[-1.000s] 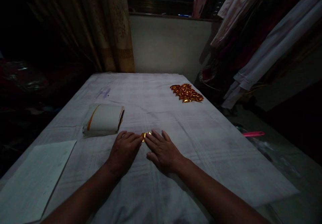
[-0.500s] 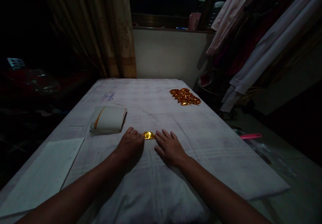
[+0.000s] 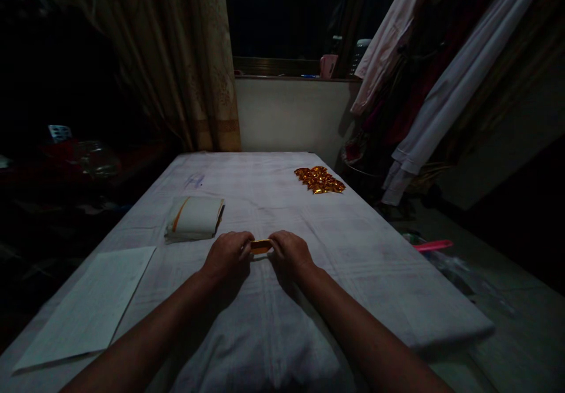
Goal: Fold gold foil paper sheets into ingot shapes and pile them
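Note:
A small piece of gold foil [image 3: 260, 246] is pinched between my two hands just above the white cloth covering the table [image 3: 273, 305]. My left hand [image 3: 228, 255] grips its left end with curled fingers. My right hand [image 3: 289, 253] grips its right end, fingers also curled. Farther back on the right lies a pile of several folded gold foil pieces [image 3: 319, 179].
A folded white cloth with an orange stripe [image 3: 194, 217] lies left of my hands. A white paper sheet [image 3: 88, 307] rests at the near left. Curtains hang behind the table, and clothes hang at the right. A pink object [image 3: 433, 245] lies on the floor right.
My hands went from lying flat beside the gold foil piece to closing on its two ends. The camera view tilted upward slightly.

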Demonstrator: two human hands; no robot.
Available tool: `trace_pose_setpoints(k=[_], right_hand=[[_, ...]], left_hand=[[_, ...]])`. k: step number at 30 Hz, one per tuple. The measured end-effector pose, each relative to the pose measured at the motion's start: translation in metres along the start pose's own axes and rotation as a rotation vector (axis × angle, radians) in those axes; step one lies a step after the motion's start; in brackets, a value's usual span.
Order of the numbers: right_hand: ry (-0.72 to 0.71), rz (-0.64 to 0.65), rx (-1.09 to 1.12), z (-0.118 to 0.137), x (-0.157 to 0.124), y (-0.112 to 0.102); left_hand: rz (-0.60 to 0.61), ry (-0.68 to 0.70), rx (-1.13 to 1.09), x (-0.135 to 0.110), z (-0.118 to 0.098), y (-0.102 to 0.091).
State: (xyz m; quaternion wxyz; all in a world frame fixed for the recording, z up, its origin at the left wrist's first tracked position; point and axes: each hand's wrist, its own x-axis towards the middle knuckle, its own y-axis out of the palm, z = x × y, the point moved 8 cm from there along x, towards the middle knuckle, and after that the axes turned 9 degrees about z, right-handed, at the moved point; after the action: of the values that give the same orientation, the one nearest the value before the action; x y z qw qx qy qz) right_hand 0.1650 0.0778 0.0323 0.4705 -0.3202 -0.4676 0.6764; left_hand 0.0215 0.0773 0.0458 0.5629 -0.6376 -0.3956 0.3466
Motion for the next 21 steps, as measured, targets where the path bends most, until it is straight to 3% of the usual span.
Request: trace_pose_setpoints(k=[6, 12, 16, 21], right_hand=[[0.117, 0.003, 0.047, -0.012, -0.006, 0.007], [0.098, -0.046, -0.028, -0.005, -0.007, 0.011], [-0.002, -0.031, -0.084, 0.008, -0.014, 0.015], [-0.178, 0.130, -0.086, 0.029, -0.030, 0.036]], left_hand=[[0.032, -0.105, -0.044, -0.012, 0.001, 0.013], [-0.035, -0.108, 0.091, -0.018, -0.012, 0.011], [-0.058, -0.042, 0.139, -0.024, -0.020, 0.009], [-0.063, 0.032, 0.157, -0.034, -0.024, 0.014]])
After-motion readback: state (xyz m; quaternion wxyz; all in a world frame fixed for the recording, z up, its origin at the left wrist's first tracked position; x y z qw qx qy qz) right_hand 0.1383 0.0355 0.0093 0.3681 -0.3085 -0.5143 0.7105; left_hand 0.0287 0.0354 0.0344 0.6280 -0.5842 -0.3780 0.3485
